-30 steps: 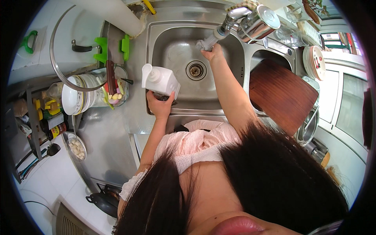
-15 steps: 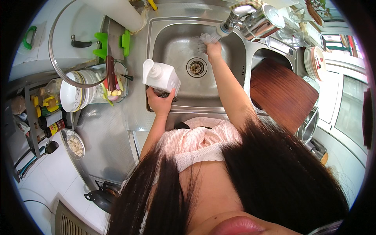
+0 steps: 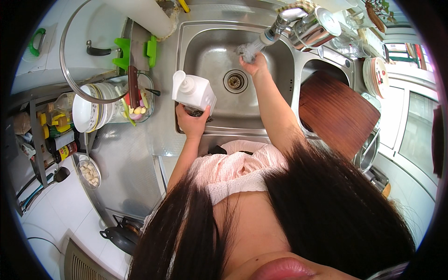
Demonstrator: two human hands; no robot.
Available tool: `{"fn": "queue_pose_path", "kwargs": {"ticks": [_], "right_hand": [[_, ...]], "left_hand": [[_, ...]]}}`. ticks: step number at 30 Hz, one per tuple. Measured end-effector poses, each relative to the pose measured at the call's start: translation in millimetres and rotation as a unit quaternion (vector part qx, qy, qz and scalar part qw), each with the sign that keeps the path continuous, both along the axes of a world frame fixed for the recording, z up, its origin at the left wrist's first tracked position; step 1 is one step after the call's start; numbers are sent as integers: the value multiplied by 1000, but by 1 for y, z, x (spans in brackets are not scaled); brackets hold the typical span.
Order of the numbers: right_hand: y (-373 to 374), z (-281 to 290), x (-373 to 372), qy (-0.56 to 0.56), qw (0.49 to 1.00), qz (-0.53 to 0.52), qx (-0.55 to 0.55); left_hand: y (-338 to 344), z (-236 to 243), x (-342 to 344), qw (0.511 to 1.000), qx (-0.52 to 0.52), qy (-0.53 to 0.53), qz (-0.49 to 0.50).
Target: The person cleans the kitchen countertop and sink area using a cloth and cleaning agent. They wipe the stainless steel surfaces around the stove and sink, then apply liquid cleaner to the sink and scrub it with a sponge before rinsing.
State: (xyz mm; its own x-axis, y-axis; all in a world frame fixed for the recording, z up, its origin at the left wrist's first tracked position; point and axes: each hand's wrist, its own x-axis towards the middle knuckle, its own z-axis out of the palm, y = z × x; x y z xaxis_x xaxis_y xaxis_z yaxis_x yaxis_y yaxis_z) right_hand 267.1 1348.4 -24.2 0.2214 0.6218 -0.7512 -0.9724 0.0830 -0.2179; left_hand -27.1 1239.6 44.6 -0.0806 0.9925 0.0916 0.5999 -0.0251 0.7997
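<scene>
My right hand (image 3: 254,64) is beneath the faucet spout (image 3: 268,37) over the steel sink (image 3: 205,51), its fingers curled. Running water falls onto a pale grey lump (image 3: 248,52) at its fingertips; splash hides what this is. At the near left corner of the sink, my left hand (image 3: 192,122) is closed around the lower part of a white pump bottle (image 3: 199,93). Something dark shows between thumb and fingers there, too hidden to name. The bottle's spout points toward the left.
A brown wooden board (image 3: 338,114) lies across the smaller right basin. Left of the sink are a brown-handled knife (image 3: 133,86) in a green holder, stacked plates (image 3: 86,114), and a glass dish of vegetables (image 3: 140,109). A metal canister (image 3: 315,30) stands behind the faucet.
My right hand has turned under the water, with its fingers now lower and further left around the grey lump. My left hand and the pump bottle keep their places.
</scene>
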Motion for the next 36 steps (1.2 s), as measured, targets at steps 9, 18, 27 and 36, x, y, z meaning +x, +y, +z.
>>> {"fn": "queue_pose_path", "kwargs": {"ticks": [9,18,27,36], "right_hand": [[22,-25,19,-7,998,-60,18],[9,-24,4,-73,996,51,23],[6,-23,2,-97,994,29,45],[14,-30,-10,-119,991,48,-42]], "left_hand": [[-1,7,2,1000,-7,14,4],[-1,2,0,1000,-8,14,5],[0,4,1,999,9,41,-6],[-1,2,0,999,1,43,9]]}}
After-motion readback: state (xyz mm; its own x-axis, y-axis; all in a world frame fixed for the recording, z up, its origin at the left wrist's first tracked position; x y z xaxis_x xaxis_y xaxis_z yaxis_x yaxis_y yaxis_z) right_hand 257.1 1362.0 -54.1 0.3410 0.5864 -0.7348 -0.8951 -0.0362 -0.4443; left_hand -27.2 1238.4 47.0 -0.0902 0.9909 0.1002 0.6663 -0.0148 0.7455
